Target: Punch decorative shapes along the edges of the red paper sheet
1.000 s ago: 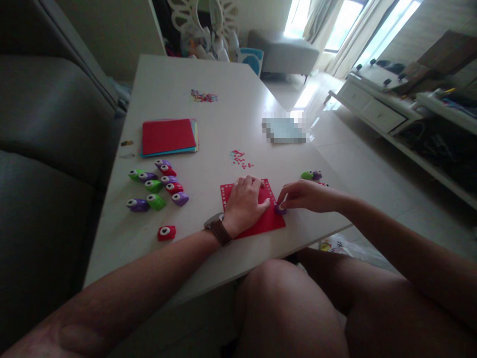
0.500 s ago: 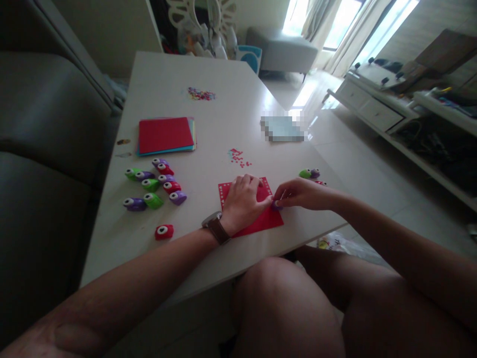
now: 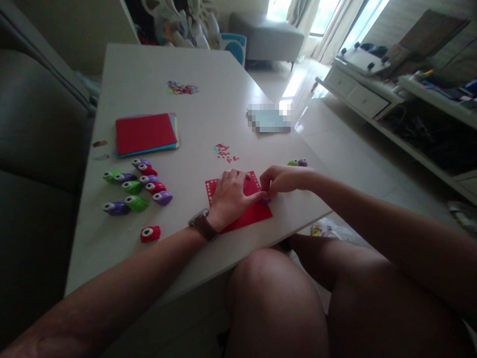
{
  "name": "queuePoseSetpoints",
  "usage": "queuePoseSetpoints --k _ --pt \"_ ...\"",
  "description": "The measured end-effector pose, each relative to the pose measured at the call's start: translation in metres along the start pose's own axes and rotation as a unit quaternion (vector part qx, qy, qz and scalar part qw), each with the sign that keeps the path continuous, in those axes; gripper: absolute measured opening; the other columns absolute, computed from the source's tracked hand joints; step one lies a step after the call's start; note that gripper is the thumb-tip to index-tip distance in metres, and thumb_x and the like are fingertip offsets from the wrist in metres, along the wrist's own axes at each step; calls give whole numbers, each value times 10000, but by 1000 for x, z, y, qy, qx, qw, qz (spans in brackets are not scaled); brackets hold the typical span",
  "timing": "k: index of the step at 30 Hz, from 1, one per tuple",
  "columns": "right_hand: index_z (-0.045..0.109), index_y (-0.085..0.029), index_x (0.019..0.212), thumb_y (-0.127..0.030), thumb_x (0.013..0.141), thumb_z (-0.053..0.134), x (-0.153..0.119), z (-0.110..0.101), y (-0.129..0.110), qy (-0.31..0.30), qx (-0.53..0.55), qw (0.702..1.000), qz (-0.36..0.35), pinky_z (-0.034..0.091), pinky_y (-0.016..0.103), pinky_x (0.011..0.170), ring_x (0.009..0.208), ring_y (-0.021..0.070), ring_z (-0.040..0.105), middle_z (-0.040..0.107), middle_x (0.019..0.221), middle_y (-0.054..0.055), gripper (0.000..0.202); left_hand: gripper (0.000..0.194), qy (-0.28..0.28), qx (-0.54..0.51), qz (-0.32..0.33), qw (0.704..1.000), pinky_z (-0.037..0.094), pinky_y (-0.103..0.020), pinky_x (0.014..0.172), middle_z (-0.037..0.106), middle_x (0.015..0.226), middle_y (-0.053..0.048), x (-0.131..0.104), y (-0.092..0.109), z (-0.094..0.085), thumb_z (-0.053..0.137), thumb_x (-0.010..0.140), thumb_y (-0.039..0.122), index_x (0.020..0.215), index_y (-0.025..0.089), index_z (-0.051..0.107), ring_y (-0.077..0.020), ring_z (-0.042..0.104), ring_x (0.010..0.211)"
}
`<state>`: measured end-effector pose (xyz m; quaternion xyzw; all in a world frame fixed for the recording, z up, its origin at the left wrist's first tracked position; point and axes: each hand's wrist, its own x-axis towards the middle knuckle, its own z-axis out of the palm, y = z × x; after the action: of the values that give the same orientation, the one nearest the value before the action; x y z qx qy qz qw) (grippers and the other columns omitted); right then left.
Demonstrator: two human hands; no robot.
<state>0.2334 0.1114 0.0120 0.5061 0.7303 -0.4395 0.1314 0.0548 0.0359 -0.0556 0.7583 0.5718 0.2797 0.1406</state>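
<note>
A sheet of red paper (image 3: 252, 217) lies on the white table, with small punched shapes along its far and left borders. Spread over the sheet, my left hand (image 3: 231, 195) presses it down, the thumb reaching to the right edge. There sits a small purple craft punch (image 3: 265, 201), partly hidden by fingers. My right hand (image 3: 285, 178) is closed around this punch from the right, fingers curled. Past that hand, a green punch (image 3: 293, 162) and a purple one are partly visible. Small red cut-outs (image 3: 224, 151) are scattered beyond the sheet.
Several eye-marked craft punches (image 3: 137, 203) cluster on the left, with a single red punch (image 3: 150, 233) nearer me. Behind them is a stack of coloured paper (image 3: 145, 133). A pile of colourful cut-outs (image 3: 182, 88) lies far back; a blurred pale item (image 3: 270, 120) rests near the right edge.
The camera view has swung, so the table's things sit further left and slightly higher. Both hands stay at the red sheet; the right fingers are curled a little more around the punch.
</note>
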Motion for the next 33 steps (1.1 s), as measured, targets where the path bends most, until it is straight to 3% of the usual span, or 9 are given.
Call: queuePoseSetpoints --k 6,10,14,18,24,29,33 --pt "670 -216 624 -126 611 765 4 -1 -4 -5 -13 1000 8 425 345 672 708 202 595 663 677 23 131 528 -13 17 -5 1000 450 -433 955 627 1129 -106 0 0 -2 630 883 668 1115 194 604 -289 532 1071" --pt "697 -218 705 -287 663 811 -8 -5 7 -11 26 999 -19 448 333 676 734 196 610 704 763 36 140 472 -22 20 0 1000 448 -434 961 626 1140 -109 -1 1 -4 554 946 633 1105 190 596 -284 528 1074" --pt "732 -202 834 -423 740 791 -24 -12 23 66 8 997 -46 463 310 662 769 193 630 734 860 63 248 319 -20 3 -2 1000 432 -432 1010 635 1156 -96 -2 1 -4 462 1029 481 1087 197 596 -274 527 1107" --pt "745 -208 945 -405 749 792 -29 -13 28 149 -47 985 -77 475 284 656 793 187 645 728 874 47 282 253 -26 2 -5 1000 426 -436 1034 635 1141 -90 -1 2 -4 464 1024 407 1089 198 592 -274 527 1112" --pt "761 -214 932 -235 759 745 -30 -4 21 140 -139 972 -129 469 278 698 793 173 648 746 890 31 174 209 -28 5 -4 1000 431 -439 1037 629 1141 -93 -2 1 -5 475 1005 364 1079 202 586 -279 521 1114" --pt "759 -204 837 -195 751 704 -36 -16 31 181 -218 956 -74 419 288 643 713 168 614 724 785 26 102 208 -26 5 -2 1000 433 -448 1034 635 1145 -95 -2 0 -3 487 996 356 1080 196 590 -282 528 1111" --pt "748 -204 811 -158 716 725 -39 -18 37 174 -272 944 -64 431 302 689 842 214 625 703 811 50 108 209 -25 10 1 1000 437 -449 1026 636 1137 -94 -2 -1 -2 502 986 347 1090 191 594 -284 526 1103"
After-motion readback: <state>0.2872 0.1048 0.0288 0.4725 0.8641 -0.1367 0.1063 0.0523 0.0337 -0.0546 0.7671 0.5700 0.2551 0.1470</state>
